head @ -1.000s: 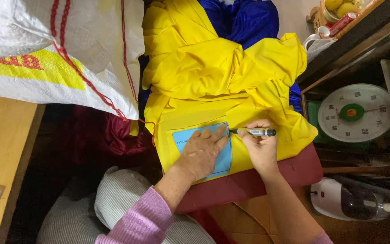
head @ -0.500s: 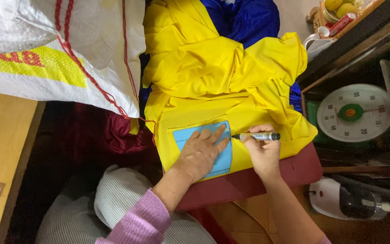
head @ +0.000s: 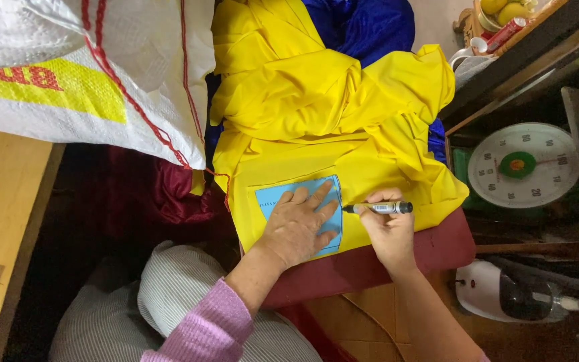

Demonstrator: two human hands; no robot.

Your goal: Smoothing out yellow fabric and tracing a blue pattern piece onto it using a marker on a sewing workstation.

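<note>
Blue card (head: 270,196), centre of frame, on yellow cloth (head: 329,100): mostly hidden under left hand (head: 297,224), fingers spread flat, nothing clasped. Right hand (head: 388,231), just right of card, fingers closed round marker (head: 378,208); tip at card's right edge. White sack (head: 68,60) crowds upper left; dial scale (head: 524,164) at right.

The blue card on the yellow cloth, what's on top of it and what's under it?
The left hand lies flat on the blue card, covering most of it. Yellow cloth lies under it. The right hand holds a marker at its right edge.
</note>
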